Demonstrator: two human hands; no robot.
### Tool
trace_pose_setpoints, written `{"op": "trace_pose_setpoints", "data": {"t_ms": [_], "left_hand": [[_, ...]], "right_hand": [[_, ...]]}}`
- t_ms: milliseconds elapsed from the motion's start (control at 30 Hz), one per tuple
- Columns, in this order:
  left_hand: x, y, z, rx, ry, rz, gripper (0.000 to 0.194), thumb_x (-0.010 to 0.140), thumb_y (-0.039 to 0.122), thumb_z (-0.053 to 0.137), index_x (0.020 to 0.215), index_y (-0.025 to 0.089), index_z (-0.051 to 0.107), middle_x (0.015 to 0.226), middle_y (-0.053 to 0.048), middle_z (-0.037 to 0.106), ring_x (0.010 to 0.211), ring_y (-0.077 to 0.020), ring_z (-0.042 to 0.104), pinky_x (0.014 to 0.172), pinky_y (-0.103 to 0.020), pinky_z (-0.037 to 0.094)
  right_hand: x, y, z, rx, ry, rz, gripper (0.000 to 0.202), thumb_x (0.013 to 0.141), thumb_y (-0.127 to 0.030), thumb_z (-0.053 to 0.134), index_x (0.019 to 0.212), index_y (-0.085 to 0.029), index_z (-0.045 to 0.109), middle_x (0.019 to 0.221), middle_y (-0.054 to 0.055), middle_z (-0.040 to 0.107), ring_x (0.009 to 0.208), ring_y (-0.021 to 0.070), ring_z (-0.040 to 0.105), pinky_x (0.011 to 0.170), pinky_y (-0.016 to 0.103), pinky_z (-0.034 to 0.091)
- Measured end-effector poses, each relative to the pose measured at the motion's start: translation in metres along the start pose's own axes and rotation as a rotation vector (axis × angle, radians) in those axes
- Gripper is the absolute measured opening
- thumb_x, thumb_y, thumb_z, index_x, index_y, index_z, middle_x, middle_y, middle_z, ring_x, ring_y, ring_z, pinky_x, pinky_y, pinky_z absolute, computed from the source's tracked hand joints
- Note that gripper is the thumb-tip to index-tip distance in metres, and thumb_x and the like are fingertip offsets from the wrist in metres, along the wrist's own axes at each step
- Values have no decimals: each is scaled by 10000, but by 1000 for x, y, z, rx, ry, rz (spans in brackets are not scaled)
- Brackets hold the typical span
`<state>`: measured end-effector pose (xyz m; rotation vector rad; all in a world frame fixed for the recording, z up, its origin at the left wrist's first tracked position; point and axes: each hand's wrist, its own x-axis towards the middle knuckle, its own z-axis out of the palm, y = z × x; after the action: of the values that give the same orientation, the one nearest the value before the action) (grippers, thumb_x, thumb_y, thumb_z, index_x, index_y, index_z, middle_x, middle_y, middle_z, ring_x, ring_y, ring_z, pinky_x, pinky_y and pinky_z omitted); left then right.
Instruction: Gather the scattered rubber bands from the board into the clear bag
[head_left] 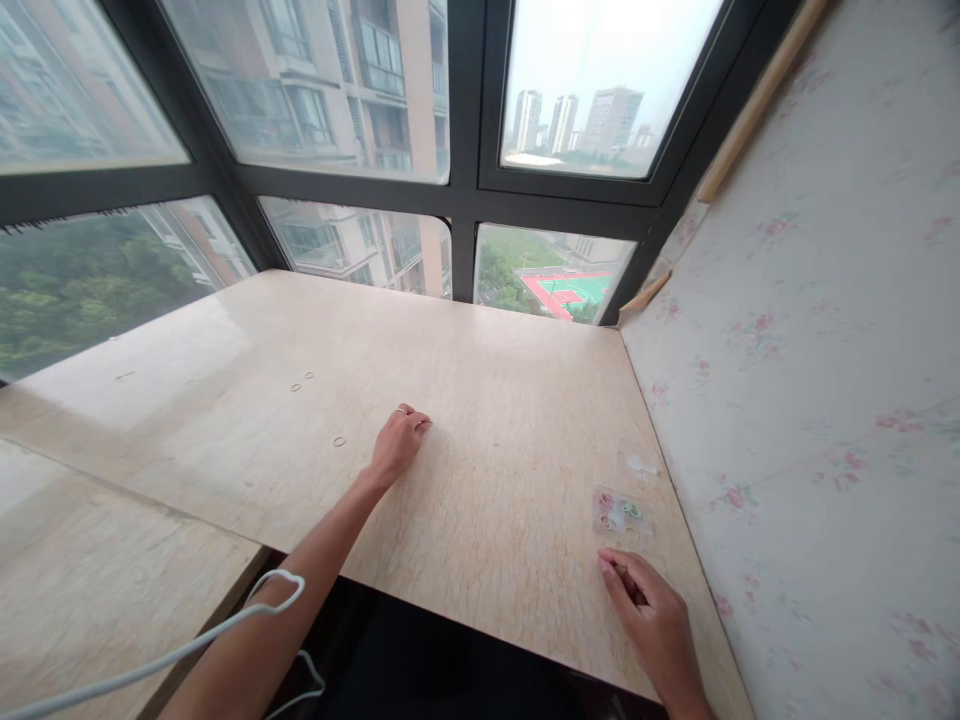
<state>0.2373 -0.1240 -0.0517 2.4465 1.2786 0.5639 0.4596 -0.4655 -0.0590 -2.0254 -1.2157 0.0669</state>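
My left hand (397,445) rests over the middle of the stone-patterned surface, its fingertips pinched together. Whatever they hold, if anything, is too small to make out. A thin band shows around one finger of that hand. Left of it lies a thin ring (340,441), and two more, a ring (295,388) and another ring (309,375), are close together further back. On the right, my right hand (651,612) has its thumb and fingers closed, contents hidden. Just beyond it sits a small clear plastic box (598,515) with pink and green rings inside.
A small clear piece (642,465) lies behind the box. A flowered wall (810,480) bounds the surface (480,520) at the right; dark-framed windows (465,205) stand along the back. A white cable (172,648) crosses over my left forearm.
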Motion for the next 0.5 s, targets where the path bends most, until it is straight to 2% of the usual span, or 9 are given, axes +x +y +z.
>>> {"op": "trace_pose_setpoints", "data": {"t_ms": [167, 400, 500], "left_hand": [[-2, 2, 1, 108, -26, -4, 261, 927, 261, 368, 916, 173, 614, 1006, -83, 534, 751, -176, 557, 652, -295, 403], [9, 0, -9, 227, -211, 97, 186, 894, 144, 327, 902, 167, 511, 944, -81, 530, 783, -185, 550, 657, -291, 376], [11, 1, -12, 239, -235, 102, 196, 865, 105, 315, 905, 174, 495, 934, -86, 528, 764, -189, 543, 635, -293, 364]], "right_hand": [[1, -2, -1, -3, -1, -6, 327, 885, -448, 483, 859, -197, 692, 819, 66, 702, 630, 163, 628, 618, 251, 531], [1, -2, -1, 7, 0, -11, 324, 888, -439, 481, 852, -195, 690, 810, 63, 700, 620, 157, 626, 616, 247, 529], [1, -2, -1, 16, -1, -8, 317, 889, -434, 482, 859, -195, 689, 810, 62, 700, 623, 159, 626, 616, 249, 528]]}}
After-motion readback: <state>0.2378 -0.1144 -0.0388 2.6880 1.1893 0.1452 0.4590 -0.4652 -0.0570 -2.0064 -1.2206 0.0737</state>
